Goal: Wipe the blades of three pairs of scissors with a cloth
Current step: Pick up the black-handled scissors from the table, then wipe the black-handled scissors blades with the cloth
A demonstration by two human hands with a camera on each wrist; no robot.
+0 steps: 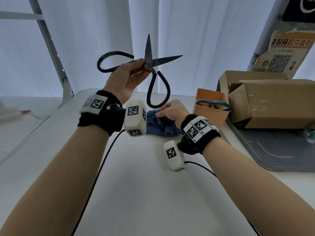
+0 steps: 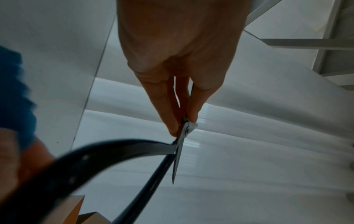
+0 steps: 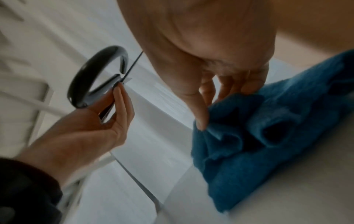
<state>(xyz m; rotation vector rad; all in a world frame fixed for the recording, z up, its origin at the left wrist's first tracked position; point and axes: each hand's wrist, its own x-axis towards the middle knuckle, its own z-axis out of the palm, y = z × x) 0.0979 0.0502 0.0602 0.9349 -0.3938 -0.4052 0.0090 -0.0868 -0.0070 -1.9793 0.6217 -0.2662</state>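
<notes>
Our left hand [image 1: 126, 77] pinches the black iron scissors [image 1: 148, 63] at the pivot, blades spread; our right hand [image 1: 172, 110] grasps the blue cloth [image 1: 163, 126].

The head camera looks down and forward from above both wrists. The left wrist camera sits close behind the left hand [image 2: 178, 60], looking along its fingers. The right wrist camera, somewhat blurry, looks along the right hand [image 3: 216, 60]. All three show the black scissors [image 1: 150, 63].
</notes>
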